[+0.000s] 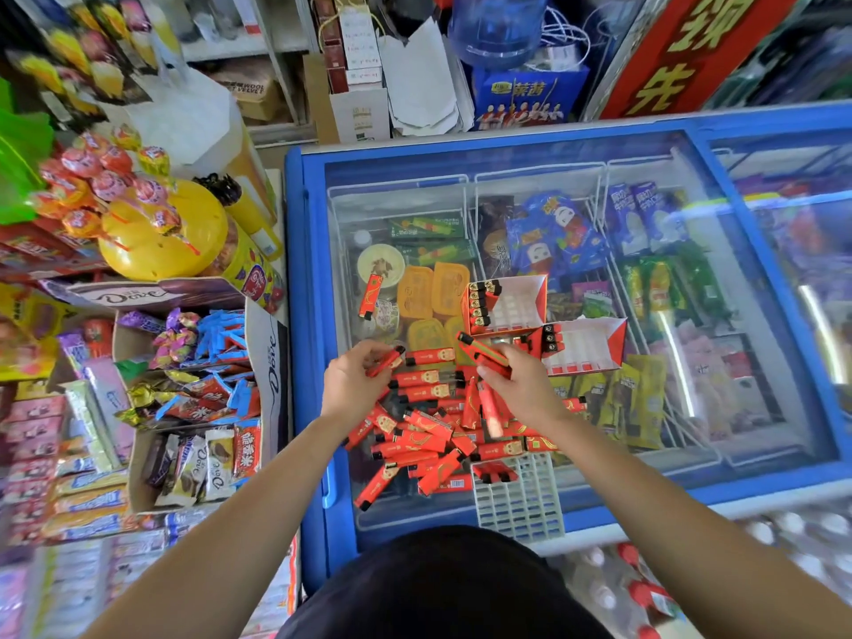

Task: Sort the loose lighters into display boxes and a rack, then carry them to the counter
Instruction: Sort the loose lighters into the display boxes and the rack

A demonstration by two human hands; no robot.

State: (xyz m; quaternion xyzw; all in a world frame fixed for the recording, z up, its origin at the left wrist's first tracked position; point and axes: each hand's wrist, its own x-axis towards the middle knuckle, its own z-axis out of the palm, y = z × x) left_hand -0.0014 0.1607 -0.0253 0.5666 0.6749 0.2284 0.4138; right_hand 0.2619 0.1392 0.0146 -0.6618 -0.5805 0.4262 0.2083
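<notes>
A heap of red lighters (428, 431) lies on the glass lid of a blue chest freezer (304, 315). My left hand (350, 380) grips one red lighter (385, 362) at the heap's upper left. My right hand (521, 385) holds a few red lighters (484, 352) just in front of two red-and-white display boxes. The far display box (511, 304) has several lighters standing along its left side. The near display box (585, 345) holds a few at its left end. A white grid rack (521, 500) lies at the lid's near edge with a few lighters in its top row.
One stray lighter (370, 296) lies apart on the glass, up and to the left. Candy and chocolate boxes (193, 408) and a yellow lollipop stand (156, 232) crowd the shelf to the left. Water bottles (645, 588) stand low at the right.
</notes>
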